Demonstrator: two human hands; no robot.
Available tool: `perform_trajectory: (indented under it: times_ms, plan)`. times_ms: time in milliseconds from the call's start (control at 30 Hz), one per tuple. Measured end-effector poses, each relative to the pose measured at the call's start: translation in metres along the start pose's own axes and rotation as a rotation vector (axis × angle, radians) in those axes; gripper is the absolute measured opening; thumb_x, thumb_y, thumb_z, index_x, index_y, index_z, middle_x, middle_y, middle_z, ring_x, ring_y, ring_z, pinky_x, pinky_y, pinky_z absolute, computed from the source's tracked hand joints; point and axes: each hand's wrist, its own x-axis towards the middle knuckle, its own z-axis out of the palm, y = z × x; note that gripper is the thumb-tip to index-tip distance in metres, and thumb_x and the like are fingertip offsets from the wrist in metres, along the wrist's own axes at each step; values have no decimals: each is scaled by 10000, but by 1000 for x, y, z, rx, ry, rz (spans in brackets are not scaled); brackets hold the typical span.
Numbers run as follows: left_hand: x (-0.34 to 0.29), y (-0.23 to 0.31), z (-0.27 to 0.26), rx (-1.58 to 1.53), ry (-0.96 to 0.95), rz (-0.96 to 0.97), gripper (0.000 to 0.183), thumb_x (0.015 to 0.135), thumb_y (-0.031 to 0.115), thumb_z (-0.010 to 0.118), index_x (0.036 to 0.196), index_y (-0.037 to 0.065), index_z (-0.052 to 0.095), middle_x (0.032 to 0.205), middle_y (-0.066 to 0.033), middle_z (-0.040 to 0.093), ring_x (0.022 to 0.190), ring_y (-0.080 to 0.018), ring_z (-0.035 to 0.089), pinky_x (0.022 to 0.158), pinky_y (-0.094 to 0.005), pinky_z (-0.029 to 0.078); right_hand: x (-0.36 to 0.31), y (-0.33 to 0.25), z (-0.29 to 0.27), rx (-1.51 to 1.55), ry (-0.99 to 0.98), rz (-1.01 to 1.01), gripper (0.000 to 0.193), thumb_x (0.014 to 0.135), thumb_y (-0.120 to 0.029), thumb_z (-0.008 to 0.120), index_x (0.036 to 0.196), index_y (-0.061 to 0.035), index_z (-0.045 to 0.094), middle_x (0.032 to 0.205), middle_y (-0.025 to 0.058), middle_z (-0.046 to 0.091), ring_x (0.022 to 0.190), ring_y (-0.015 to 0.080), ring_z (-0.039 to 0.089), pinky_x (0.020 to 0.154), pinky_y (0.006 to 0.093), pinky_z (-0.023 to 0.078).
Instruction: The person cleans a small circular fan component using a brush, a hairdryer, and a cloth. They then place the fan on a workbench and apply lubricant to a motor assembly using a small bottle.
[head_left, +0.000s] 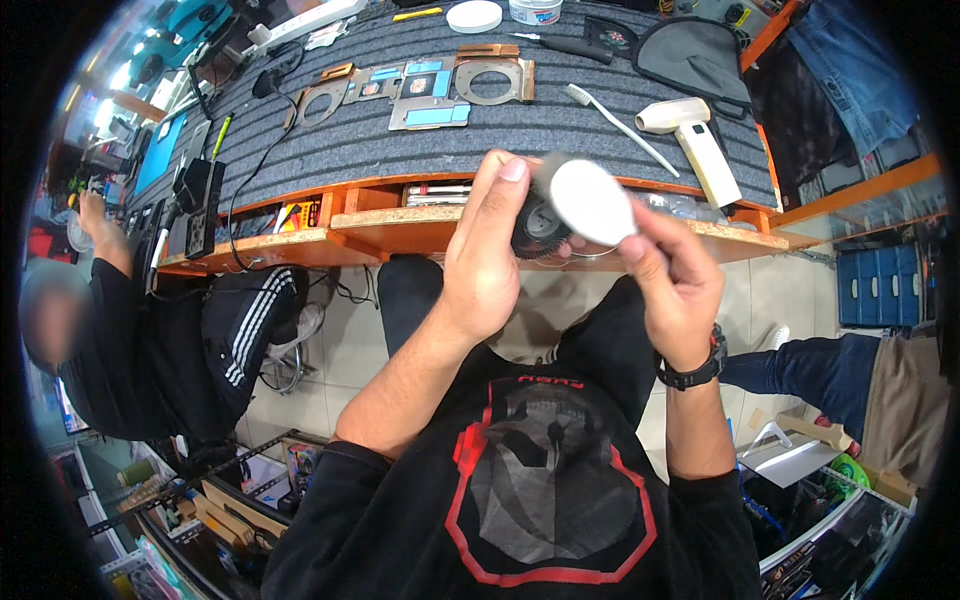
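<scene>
Over the bench's front edge, my left hand (pixel 484 245) is closed round a black round cooling fan (pixel 540 228) with fine blades. Between the fingers and thumb of my right hand (pixel 677 285) is a white oval-backed brush (pixel 592 203). A blurred dark fringe shows along the brush's far left edge, close against the fan, and it hides part of the fan. Beyond my hands, a metal heat sink assembly (pixel 430 112) with two round openings, copper fins and blue pads lies on the grey striped mat (pixel 330 165).
A white toothbrush (pixel 625 130) and a cream handheld blower (pixel 695 150) lie to the right. Farther back are a white tub (pixel 535 10), its lid (pixel 473 16) and a black-handled tool (pixel 575 47). Open drawers (pixel 390 225) front the bench. A co-worker (pixel 150 330) sits at left; another person's leg (pixel 810 385) shows at right.
</scene>
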Motion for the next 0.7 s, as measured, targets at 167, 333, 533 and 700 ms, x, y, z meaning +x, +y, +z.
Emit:
perform_trajectory:
  times_ms: [167, 333, 533, 700]
  plan:
    - [7, 0, -3, 84, 32, 144, 366, 1099, 326, 271, 1054, 44, 500, 933, -56, 581, 809, -111, 609, 736, -281, 528, -3, -6, 8, -75, -73, -39, 284, 923, -90, 703, 1182, 23, 683, 1126, 130, 726, 999, 151, 675, 878, 291, 515]
    - [8, -4, -7, -43, -28, 57, 405, 1088, 315, 249, 1047, 12, 514, 1046, -180, 630, 856, -212, 656, 798, -345, 547, 1, -8, 15, -73, -20, -71, 284, 906, -73, 713, 1169, 31, 683, 1130, 152, 724, 1001, 169, 682, 891, 299, 513]
    - [9, -2, -7, -162, -127, 56, 453, 1046, 359, 277, 1208, -6, 490, 1186, -199, 625, 1073, -238, 621, 905, -377, 492, 7, -9, 8, 143, -56, 92, 338, 945, -80, 670, 1262, 13, 598, 886, 57, 685, 828, 83, 627, 731, 224, 481]
    - [6, -2, -7, -48, -168, 64, 557, 1063, 412, 235, 1396, -4, 399, 1172, -164, 620, 1002, -219, 605, 855, -353, 476, 8, -5, 7, 232, -11, 90, 314, 950, -98, 673, 1237, 10, 606, 935, 59, 672, 854, 98, 627, 766, 234, 484]
